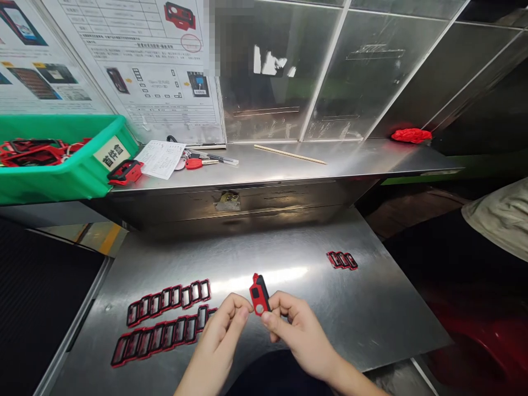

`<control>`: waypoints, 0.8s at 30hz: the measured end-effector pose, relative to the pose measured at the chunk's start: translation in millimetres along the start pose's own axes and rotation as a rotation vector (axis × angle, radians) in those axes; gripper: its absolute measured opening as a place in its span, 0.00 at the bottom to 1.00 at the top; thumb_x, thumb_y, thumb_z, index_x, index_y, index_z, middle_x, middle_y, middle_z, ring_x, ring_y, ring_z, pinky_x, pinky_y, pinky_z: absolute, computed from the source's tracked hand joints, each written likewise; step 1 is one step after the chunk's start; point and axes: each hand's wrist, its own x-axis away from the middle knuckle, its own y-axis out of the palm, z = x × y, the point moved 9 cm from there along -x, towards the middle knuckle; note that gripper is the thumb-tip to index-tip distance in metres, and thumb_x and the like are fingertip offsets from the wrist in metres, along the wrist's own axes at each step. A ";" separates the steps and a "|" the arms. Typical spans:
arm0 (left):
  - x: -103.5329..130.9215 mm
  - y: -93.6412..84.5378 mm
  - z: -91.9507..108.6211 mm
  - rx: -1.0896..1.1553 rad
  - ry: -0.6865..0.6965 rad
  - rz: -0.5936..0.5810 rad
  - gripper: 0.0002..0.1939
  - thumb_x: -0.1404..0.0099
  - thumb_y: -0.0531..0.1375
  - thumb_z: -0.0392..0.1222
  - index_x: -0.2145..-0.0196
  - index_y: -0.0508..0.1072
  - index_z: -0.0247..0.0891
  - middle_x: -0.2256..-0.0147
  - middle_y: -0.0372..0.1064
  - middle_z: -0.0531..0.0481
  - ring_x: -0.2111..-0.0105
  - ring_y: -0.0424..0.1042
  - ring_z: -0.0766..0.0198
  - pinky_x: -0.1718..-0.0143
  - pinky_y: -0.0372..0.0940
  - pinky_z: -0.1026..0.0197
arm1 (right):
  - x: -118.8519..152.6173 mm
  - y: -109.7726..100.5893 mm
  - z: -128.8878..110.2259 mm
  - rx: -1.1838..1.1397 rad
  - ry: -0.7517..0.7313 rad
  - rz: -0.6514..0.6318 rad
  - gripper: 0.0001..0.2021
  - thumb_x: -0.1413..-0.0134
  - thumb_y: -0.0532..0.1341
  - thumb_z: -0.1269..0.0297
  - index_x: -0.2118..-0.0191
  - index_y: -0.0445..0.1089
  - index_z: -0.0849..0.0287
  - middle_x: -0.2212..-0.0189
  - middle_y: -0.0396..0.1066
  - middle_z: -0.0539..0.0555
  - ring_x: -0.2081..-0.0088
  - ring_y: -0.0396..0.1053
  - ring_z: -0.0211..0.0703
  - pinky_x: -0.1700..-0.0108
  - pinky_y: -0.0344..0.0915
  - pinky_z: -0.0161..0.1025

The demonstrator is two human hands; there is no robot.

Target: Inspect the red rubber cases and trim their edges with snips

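My right hand (295, 330) pinches a small red and black plastic frame (258, 295) by its lower right side, between thumb and fingers. The frame stands tilted above the metal table and shows its red face, with a dark square and a pale round spot. Close to its lower left edge is my left hand (223, 333), thumb and fingertips pressed together; what they hold, if anything, is too small to make out. To the left, two rows of similar red and black frames (154, 303) lie on the table. My left hand partly covers the end of the nearer row (157, 340).
Three or so frames (342, 260) lie at the table's right. Along the raised shelf (289, 168) are a green bin (61, 179) of red parts, paper (163, 158), keys (194, 163), pens, a wooden stick (291, 154) and a red bundle (411, 136). A person's sleeve (501, 217) shows at right.
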 end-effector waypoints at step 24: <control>0.2 -10.0 43.0 -0.215 0.275 0.250 0.29 0.44 0.55 0.69 0.85 0.62 0.41 0.84 0.56 0.55 0.83 0.55 0.66 0.81 0.50 0.63 | 13.7 6.0 -28.2 0.054 -0.079 -0.105 0.19 0.47 0.63 0.48 0.76 0.62 0.58 0.82 0.59 0.44 0.78 0.57 0.33 0.73 0.56 0.33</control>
